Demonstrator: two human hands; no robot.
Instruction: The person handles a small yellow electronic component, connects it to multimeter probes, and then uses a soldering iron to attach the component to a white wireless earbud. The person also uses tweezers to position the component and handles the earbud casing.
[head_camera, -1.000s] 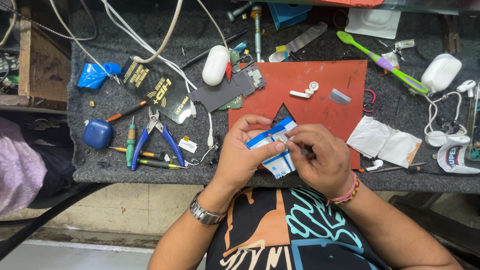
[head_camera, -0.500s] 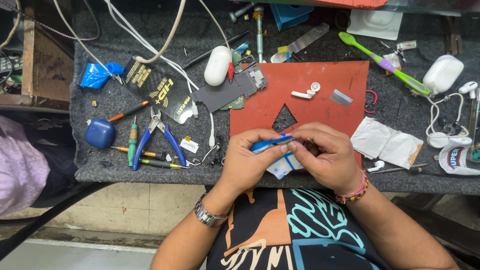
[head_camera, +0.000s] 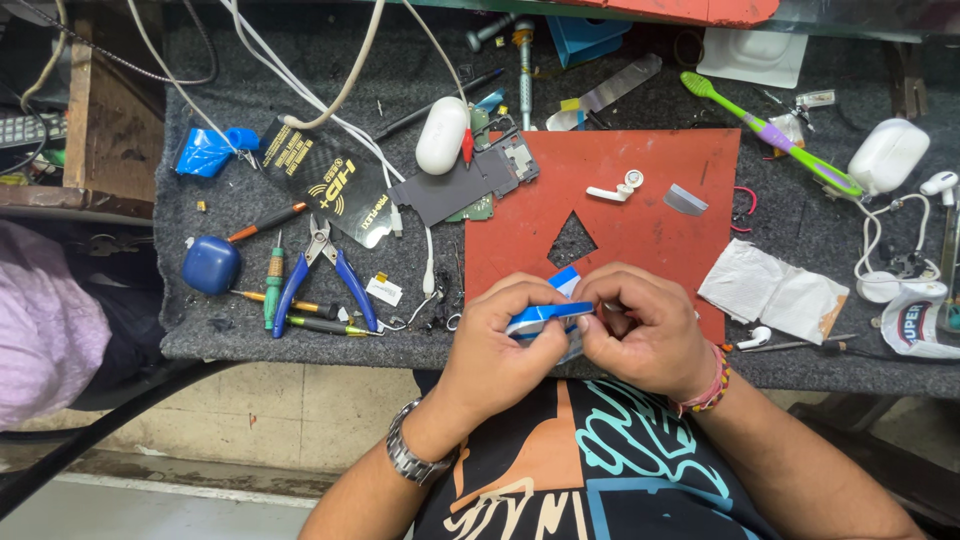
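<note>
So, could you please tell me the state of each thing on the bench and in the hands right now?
Left hand: gripping the blue and white packet.
Right hand: pinching the packet's end.
Blue and white packet: held over the red mat's edge.
Red mat: flat, triangle cut out.
Blue-handled cutters: lying down, handles spread.
White case: closed.

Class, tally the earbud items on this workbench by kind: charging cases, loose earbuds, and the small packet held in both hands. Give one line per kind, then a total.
White oval charging cases: 2, one left of the red mat, one at far right.
Loose white earbuds: 3.
Blue-and-white packet, pinched between left hand and right hand: 1.
Total: 6.
</note>
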